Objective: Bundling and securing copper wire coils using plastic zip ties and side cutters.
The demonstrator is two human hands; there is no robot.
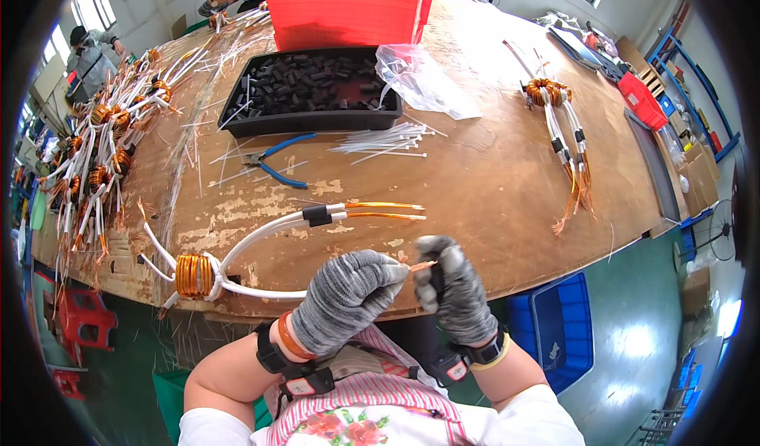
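Note:
A copper-wound ring coil (194, 277) with white-sleeved leads lies at the table's near left. My left hand (348, 299), in a grey knit glove, is closed around one of its white leads (265, 291). That lead's bare copper end (423, 266) sticks out past the left fingers toward the right hand. My right hand (457, 295), gloved too, has its fingers closed beside the copper end; a small black piece (432, 282) shows in its grip, partly hidden. The coil's other lead pair carries a black sleeve (317, 215) and ends in bare copper wires.
Blue-handled cutters (281, 161) and white cable ties (388, 141) lie beyond the coil. Behind stand a black tray (317, 121) of black sleeves and a red bin (344, 6). Finished-looking coils pile up left (99, 149); another coil (548, 92) lies right. Other people work at far left.

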